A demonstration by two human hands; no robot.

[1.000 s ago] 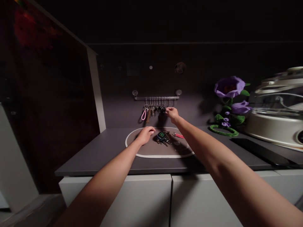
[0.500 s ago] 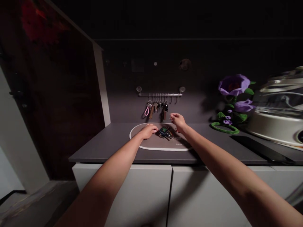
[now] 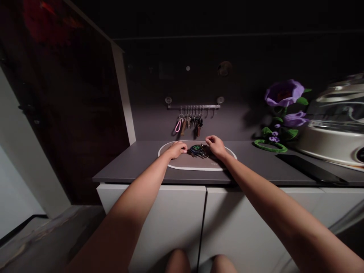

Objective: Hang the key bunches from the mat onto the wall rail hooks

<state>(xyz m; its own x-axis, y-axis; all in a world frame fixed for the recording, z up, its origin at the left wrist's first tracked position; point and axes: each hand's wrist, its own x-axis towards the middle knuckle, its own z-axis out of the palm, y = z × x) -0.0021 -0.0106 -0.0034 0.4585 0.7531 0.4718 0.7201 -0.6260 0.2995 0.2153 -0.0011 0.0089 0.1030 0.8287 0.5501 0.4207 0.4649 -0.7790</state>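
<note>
A bunch of keys (image 3: 200,152) lies on the oval brown mat (image 3: 184,163) with a pale rim. Among the keys is a dark round fob (image 3: 195,149) with a green mark. My left hand (image 3: 176,149) rests on the mat just left of the bunch, its fingers curled in. Over the mat's right part is my right hand (image 3: 216,145), the fingertips pinched together at the right side of the keys. Anything within either grip is too small or hidden to name.
Behind the mat, a clear hook rail (image 3: 194,107) on the wall carries several keys, a pink loop (image 3: 178,125) and brown tags. To the right stand purple flowers (image 3: 285,94), a dark flat slab (image 3: 309,168) and a white appliance (image 3: 332,146). The grey counter's front edge (image 3: 159,181) runs above white cabinets.
The view has tipped down, so my knees now show. My right hand has come lower, closer to the bunch of keys. My left hand stays beside it.
</note>
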